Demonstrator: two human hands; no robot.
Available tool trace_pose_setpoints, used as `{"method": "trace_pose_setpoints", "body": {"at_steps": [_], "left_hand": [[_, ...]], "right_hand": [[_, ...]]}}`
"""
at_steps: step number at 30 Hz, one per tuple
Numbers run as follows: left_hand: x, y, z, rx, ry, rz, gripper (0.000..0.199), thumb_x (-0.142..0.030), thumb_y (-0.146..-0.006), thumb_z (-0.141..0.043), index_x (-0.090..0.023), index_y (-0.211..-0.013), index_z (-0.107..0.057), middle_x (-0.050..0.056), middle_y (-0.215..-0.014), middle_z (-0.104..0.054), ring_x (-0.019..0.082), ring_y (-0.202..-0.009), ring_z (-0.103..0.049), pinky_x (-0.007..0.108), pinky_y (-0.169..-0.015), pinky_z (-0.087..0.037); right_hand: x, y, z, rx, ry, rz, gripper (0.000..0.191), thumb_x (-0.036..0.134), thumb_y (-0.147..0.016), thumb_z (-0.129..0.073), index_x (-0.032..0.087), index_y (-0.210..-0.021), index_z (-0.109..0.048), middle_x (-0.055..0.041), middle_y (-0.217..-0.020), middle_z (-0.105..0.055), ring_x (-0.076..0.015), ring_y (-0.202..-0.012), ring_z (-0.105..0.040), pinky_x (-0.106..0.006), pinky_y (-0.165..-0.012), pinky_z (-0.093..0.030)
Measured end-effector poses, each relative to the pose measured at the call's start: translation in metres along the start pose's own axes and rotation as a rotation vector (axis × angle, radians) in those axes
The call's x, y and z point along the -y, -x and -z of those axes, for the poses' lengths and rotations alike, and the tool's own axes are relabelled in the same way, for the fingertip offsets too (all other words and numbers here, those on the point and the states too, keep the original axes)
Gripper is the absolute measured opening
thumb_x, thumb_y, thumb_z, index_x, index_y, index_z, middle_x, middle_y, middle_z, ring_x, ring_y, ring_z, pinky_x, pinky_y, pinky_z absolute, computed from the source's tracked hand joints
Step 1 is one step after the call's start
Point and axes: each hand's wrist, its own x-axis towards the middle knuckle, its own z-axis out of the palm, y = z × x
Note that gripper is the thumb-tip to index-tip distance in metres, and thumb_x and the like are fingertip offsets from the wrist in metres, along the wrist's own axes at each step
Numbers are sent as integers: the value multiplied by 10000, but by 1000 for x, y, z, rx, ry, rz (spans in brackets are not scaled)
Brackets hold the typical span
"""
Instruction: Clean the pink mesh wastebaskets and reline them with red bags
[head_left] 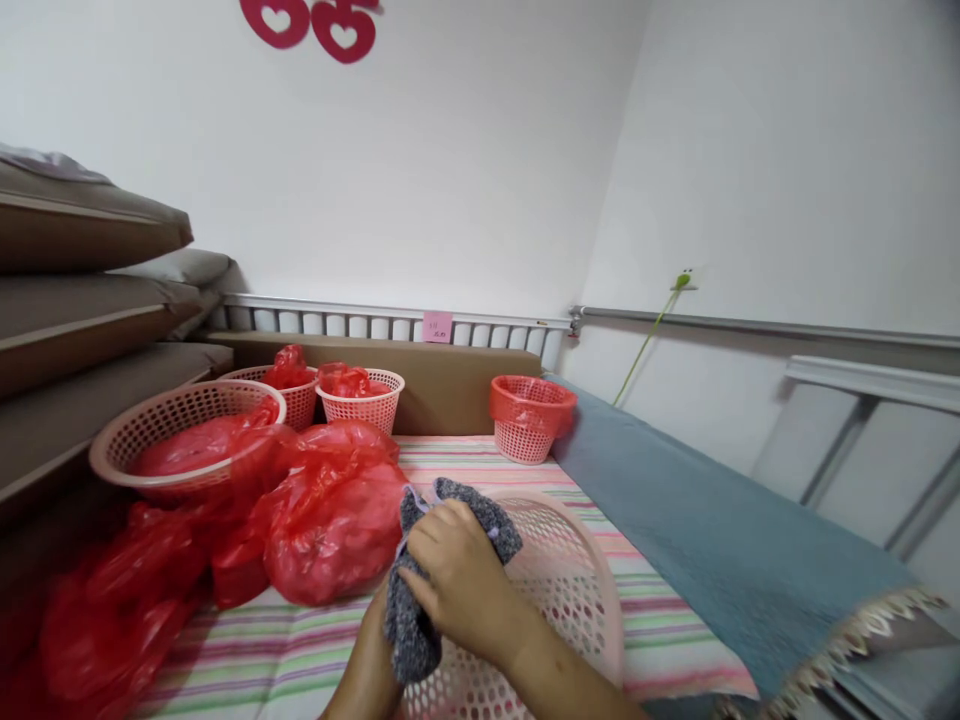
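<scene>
A grey knitted cloth [411,630] with a lilac edge is held in front of me, over a pale pink plastic basket [574,590] that lies on the striped bed sheet [285,650]. My right hand [457,580] is closed over the top of the cloth. My left hand [373,650] comes up from below and is mostly hidden behind the cloth and the right hand; only its wrist and forearm show, close against the cloth.
Red plastic bags [330,530] are piled to the left. Behind them stand a wide pink basket [184,410], two small pink baskets [364,400] with red bags in them, and a small red basket [529,415]. A blue blanket [720,540] lies on the right. Stacked cushions [82,300] rise at the left.
</scene>
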Motion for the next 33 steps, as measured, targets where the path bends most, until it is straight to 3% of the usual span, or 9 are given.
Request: {"method": "trace_pose_setpoints", "body": {"at_steps": [4, 8, 13, 16, 20, 24, 28, 30, 33], "left_hand": [[8, 6, 1, 11, 14, -49, 354, -204, -822, -588, -196, -1175, -570, 71, -1282, -568, 266, -1167, -528, 482, -1010, -407], [14, 14, 4, 44, -4, -64, 703, 0, -605, -440, -175, -1282, -512, 74, -1386, -511, 264, -1322, -394, 476, -1144, -211], [7, 17, -3, 100, -21, -43, 767, -5, -567, -397, -139, -1318, -476, 98, -1415, -474, 260, -1346, -360, 489, -1143, -204], [1, 15, -9, 118, -15, -64, 773, 8, -577, -390, -138, -1334, -456, 101, -1431, -452, 248, -1359, -336, 490, -1147, -181], [-3, 12, -12, 147, 7, -112, 770, 20, -605, -404, -192, -1344, -449, 67, -1435, -450, 227, -1353, -350, 467, -1146, -201], [-15, 5, -14, 176, 26, -160, 767, 29, -609, -417, -218, -1333, -470, 44, -1420, -475, 232, -1342, -366, 476, -1150, -184], [-29, -8, -15, 212, 48, -233, 587, -30, -727, -446, -229, -1270, -542, 37, -1363, -542, 249, -1303, -422, 450, -1126, -272], [-26, -10, -14, 217, 55, -225, 592, -46, -727, -472, -222, -1290, -518, 51, -1378, -525, 257, -1303, -423, 446, -1117, -292], [-2, -4, -11, 170, 24, -152, 732, -25, -637, -501, -168, -1352, -436, 95, -1441, -442, 272, -1345, -357, 479, -1144, -200]], "right_hand": [[-20, 4, 14, -77, 4, -81, 123, 299, -840, -581, 202, -791, -522, -8, -857, -593, -177, -867, -482, -343, -907, -315], [-60, 22, 30, -218, -16, -310, 189, 325, -850, -539, 202, -711, -501, -19, -779, -583, -189, -808, -500, -332, -802, -351], [-110, 59, 42, -320, -208, -680, 305, 476, -796, -484, 212, -641, -479, 10, -643, -538, -166, -644, -500, -278, -633, -369], [-120, 67, 43, -347, -231, -783, 340, 520, -764, -467, 218, -608, -458, 25, -581, -499, -160, -599, -478, -269, -598, -356], [-110, 54, 42, -359, -161, -725, 321, 496, -801, -461, 215, -647, -450, 17, -634, -520, -165, -638, -488, -273, -623, -343], [-72, 32, 36, -255, -48, -456, 235, 364, -838, -514, 204, -674, -462, -8, -719, -563, -177, -723, -498, -288, -682, -331], [-35, 20, 25, -149, 62, -201, 152, 294, -844, -553, 201, -734, -505, -14, -781, -586, -191, -800, -494, -317, -777, -319], [-33, 18, 22, -146, 74, -197, 144, 287, -848, -556, 199, -743, -510, -15, -788, -590, -190, -805, -496, -316, -783, -319], [-49, 17, 23, -187, 72, -313, 182, 297, -854, -550, 198, -711, -496, -16, -764, -587, -188, -777, -501, -305, -739, -320]]}}
